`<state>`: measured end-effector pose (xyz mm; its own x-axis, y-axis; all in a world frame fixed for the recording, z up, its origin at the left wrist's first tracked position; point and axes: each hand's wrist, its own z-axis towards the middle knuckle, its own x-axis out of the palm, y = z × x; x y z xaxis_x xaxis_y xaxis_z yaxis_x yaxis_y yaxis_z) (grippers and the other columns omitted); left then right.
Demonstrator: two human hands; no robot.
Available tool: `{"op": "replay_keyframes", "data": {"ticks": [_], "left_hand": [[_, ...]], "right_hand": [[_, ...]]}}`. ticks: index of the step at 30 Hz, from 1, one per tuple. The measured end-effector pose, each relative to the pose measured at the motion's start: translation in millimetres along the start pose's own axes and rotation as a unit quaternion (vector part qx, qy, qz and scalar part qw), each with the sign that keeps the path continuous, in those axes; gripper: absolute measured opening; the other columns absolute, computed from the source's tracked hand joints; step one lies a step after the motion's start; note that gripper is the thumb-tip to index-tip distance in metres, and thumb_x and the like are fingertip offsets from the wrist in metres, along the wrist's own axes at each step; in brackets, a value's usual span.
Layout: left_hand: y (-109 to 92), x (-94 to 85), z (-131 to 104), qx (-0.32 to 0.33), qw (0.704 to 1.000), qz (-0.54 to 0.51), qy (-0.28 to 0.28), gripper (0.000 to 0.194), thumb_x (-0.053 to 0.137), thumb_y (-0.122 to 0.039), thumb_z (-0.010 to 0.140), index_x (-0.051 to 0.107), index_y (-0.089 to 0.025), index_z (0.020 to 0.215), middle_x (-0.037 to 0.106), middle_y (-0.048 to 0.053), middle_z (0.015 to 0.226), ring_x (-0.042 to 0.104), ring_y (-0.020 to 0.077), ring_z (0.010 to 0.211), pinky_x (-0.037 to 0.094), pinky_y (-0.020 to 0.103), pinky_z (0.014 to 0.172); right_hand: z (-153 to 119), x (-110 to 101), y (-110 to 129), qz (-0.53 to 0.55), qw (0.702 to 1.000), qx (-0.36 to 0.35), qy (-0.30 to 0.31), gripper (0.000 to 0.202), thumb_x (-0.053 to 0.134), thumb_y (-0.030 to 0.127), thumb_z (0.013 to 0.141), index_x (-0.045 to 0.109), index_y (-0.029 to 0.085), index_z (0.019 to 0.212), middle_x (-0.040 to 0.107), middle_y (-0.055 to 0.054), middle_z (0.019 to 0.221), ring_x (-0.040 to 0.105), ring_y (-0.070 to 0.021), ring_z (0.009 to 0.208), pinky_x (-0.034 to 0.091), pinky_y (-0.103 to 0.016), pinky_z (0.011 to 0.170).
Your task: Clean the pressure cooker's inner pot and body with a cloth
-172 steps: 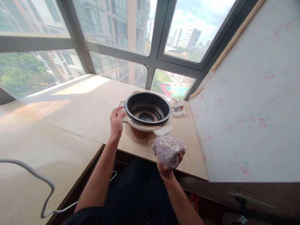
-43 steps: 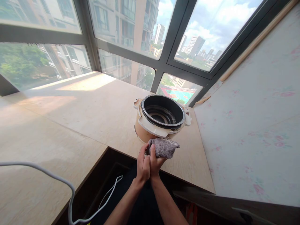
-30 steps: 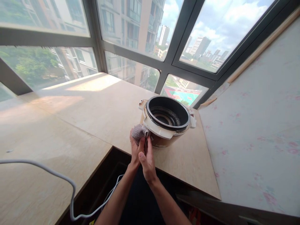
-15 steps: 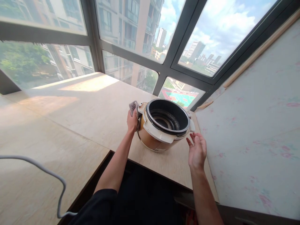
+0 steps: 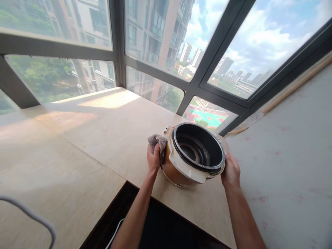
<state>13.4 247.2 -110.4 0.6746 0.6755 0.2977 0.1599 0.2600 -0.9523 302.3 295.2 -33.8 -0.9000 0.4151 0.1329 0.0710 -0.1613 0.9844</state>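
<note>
An electric cooker (image 5: pixel 181 169) with its lid off stands on the pale countertop, its brown body topped by a white rim. Inside it the dark inner pot (image 5: pixel 199 145) shows speckled residue along the wall. My left hand (image 5: pixel 154 157) is closed on a grey-brown cloth (image 5: pixel 157 141), which lies against the cooker's left side. On the opposite side, my right hand (image 5: pixel 230 169) grips the cooker at its rim, near the side handle; the fingertips are partly hidden behind it.
The countertop (image 5: pixel 98 131) runs left to the framed windows (image 5: pixel 158 72). A flowered wall (image 5: pixel 285 166) rises close on the right. A grey cable (image 5: pixel 28 211) lies at lower left, and a dark recess (image 5: pixel 116 207) opens below the counter's front edge.
My right hand has come in from beside the cooker and taken hold of its right side. The camera view has shifted, so the cooker appears lower and further right.
</note>
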Motion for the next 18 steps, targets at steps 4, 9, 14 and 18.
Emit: {"op": "replay_keyframes", "data": {"ticks": [4,9,14,18], "left_hand": [[6.5,-9.9,-66.6,0.001,0.998,0.016,-0.053,0.059,0.06,-0.055,0.092,0.051,-0.021,0.139,0.061,0.013,0.136,0.058,0.0292,0.129,0.045,0.04,0.109],[18.2,-18.7,-118.1,-0.014,0.998,0.026,-0.049,0.056,0.059,-0.049,0.095,0.045,-0.023,0.142,0.061,0.013,0.135,0.062,0.0272,0.124,0.05,0.037,0.102],[8.6,-16.3,-84.5,0.0,0.997,0.016,-0.072,0.051,0.058,-0.049,0.092,0.054,-0.019,0.133,0.065,0.011,0.128,0.063,0.0272,0.119,0.049,0.038,0.102],[-3.2,-3.9,-9.0,-0.041,0.997,0.047,-0.047,0.043,0.058,-0.051,0.089,0.063,-0.019,0.117,0.069,0.009,0.116,0.063,0.0269,0.115,0.046,0.039,0.103]], "right_hand": [[-0.6,1.5,1.5,-0.001,1.0,-0.007,-0.015,0.052,0.082,0.046,0.068,0.073,0.016,0.109,0.073,-0.005,0.105,0.068,-0.0233,0.103,0.054,-0.041,0.097],[-2.8,2.8,5.6,0.006,1.0,-0.006,-0.015,0.051,0.083,0.047,0.066,0.073,0.018,0.106,0.073,-0.003,0.102,0.068,-0.0221,0.101,0.056,-0.038,0.093],[-3.7,1.2,2.5,-0.001,1.0,-0.016,0.0,0.054,0.08,0.05,0.07,0.07,0.017,0.112,0.072,-0.004,0.107,0.067,-0.0215,0.102,0.055,-0.038,0.094],[-4.9,1.9,0.4,0.0,1.0,-0.02,0.008,0.056,0.077,0.051,0.073,0.068,0.016,0.116,0.071,-0.004,0.108,0.067,-0.0215,0.103,0.053,-0.038,0.097]]}}
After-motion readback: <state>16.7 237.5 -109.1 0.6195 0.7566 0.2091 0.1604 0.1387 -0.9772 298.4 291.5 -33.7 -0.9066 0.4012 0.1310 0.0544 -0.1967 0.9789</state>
